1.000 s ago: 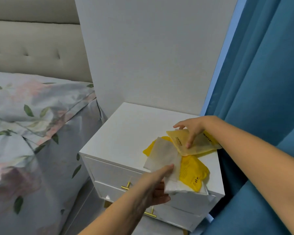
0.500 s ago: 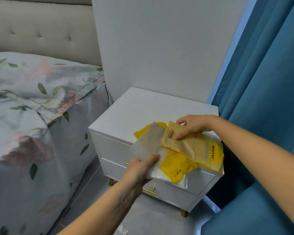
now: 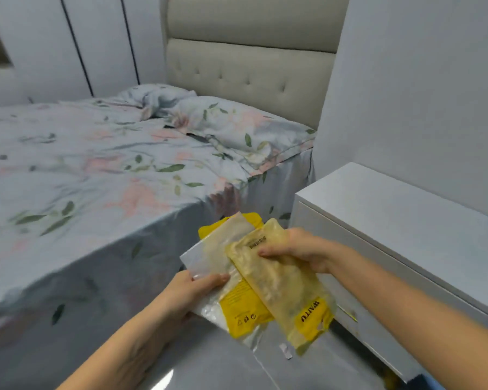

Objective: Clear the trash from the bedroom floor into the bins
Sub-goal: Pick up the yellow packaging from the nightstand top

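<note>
I hold two flat plastic packets in front of me, above the grey floor [image 3: 209, 364]. My left hand [image 3: 190, 291] grips the lower left edge of a clear and yellow packet [image 3: 237, 299]. My right hand [image 3: 299, 250] pinches the top of a translucent yellow packet [image 3: 279, 282] that overlaps the first one and carries a yellow label near its bottom. A small white scrap [image 3: 285, 351] lies on the floor below the packets. No bin is in view.
A bed with a floral grey sheet [image 3: 82, 178] fills the left, its padded headboard [image 3: 248, 74] behind. A white nightstand [image 3: 406, 229] stands at the right against a white wall. The floor strip between bed and nightstand is narrow.
Both packets have come off the nightstand top and now hang in my hands over the floor. My view has swung left, from the curtain toward the bed.
</note>
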